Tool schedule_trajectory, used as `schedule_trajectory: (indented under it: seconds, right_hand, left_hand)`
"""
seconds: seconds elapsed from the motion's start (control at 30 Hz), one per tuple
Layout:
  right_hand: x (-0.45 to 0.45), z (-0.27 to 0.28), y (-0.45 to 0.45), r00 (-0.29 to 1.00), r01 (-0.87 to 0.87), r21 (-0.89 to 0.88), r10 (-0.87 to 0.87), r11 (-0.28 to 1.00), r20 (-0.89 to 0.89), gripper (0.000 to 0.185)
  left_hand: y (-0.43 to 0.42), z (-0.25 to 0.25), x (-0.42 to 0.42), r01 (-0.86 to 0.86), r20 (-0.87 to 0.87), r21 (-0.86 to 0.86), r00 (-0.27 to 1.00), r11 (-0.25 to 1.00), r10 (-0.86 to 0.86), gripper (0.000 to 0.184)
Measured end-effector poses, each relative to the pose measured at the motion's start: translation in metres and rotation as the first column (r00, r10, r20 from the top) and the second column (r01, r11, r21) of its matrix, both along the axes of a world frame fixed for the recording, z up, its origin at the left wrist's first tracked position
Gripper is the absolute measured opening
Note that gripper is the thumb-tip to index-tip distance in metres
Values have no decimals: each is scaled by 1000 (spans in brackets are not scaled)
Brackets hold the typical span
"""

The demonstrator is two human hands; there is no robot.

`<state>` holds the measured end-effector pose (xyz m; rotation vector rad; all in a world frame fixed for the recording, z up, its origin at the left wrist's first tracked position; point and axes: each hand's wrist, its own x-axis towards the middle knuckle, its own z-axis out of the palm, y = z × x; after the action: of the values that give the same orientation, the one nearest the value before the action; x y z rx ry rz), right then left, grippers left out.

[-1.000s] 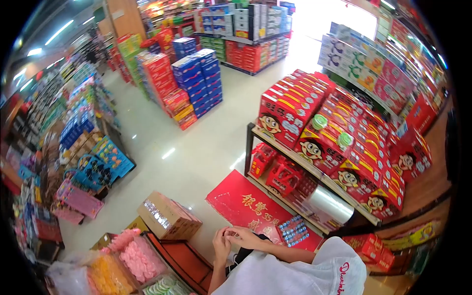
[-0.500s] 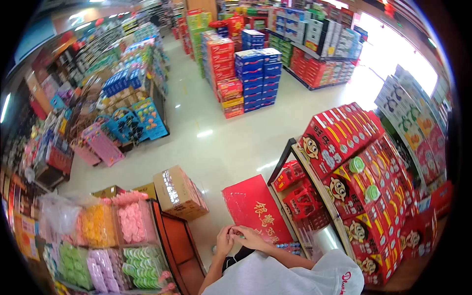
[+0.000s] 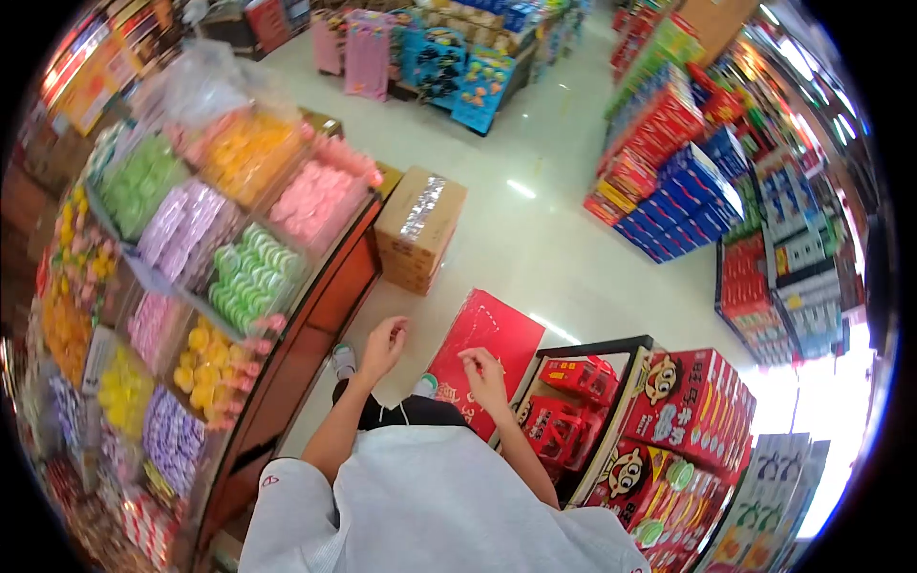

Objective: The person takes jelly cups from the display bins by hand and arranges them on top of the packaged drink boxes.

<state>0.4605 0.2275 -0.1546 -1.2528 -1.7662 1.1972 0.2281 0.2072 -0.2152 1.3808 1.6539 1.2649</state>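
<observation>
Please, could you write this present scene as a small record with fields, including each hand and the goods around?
Place: shop with pale floor
Left hand: raised, open, no held thing visible
Right hand: fingers curled, no held thing visible; overlaps red panel in the view
Hands: apart
Left side: colourful wrapped goods
Ahead: cardboard box, taped
Right side: red cartons

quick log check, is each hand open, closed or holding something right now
Left hand: loosely open, nothing seen in it.
Right hand: loosely curled; whether it holds anything cannot be told.
</observation>
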Motion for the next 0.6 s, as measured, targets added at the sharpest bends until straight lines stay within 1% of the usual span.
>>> schedule_trajectory:
  seconds: [0.03,0.1,0.13,0.2,0.23,0.3,0.33,0.4,0.43,0.47,0.53,0.57,0.6]
  right_hand:
    - [-8,-3,4,1000,-30,-8,30,1000,2,13]
    - [-22,-16,8,998,-48,29,49,998,-26,15]
    - [-30,-22,6,997,-71,21,71,997,-22,15]
    - [-54,-33,3,990,-113,-33,109,993,-90,18]
    - [-67,-36,1,989,-123,-35,120,992,-92,18]
    - [-99,-38,-1,979,-199,-190,186,961,-82,18]
    - [-116,-37,0,979,-200,-191,187,961,-84,18]
    - [-151,-33,5,953,-304,-199,296,932,-68,19]
    - [-170,-41,10,932,-360,-112,353,926,-80,22]
    - [-188,-50,14,932,-361,-108,353,927,-82,22]
    - [-229,-56,27,902,-428,-23,425,904,-69,26]
    - [-250,-59,32,907,-418,-9,416,909,-70,26]
    - [-273,-61,37,891,-451,-2,450,892,-57,27]
  left_hand:
    - [-3,-3,-5,-30,2,-8,1000,1000,30,24]
    - [-10,-8,-13,-50,15,18,999,999,50,28]
    - [-11,-10,-19,-73,18,9,997,997,73,28]
    - [-8,-10,-36,-146,33,30,989,989,145,32]
    - [-7,-9,-47,-157,31,28,987,987,156,32]
    - [-3,-6,-70,-334,19,57,942,941,334,35]
    - [0,-5,-84,-335,17,57,942,941,334,35]
    - [-2,-3,-116,-499,119,100,865,861,487,37]
    - [-4,-12,-137,-549,158,37,828,835,538,38]
    - [-4,-20,-156,-640,170,120,766,759,619,39]
    - [-11,-20,-195,-734,67,82,679,674,731,43]
    - [-12,-23,-216,-768,65,111,639,631,766,44]
    - [-13,-31,-238,-795,64,144,602,590,796,46]
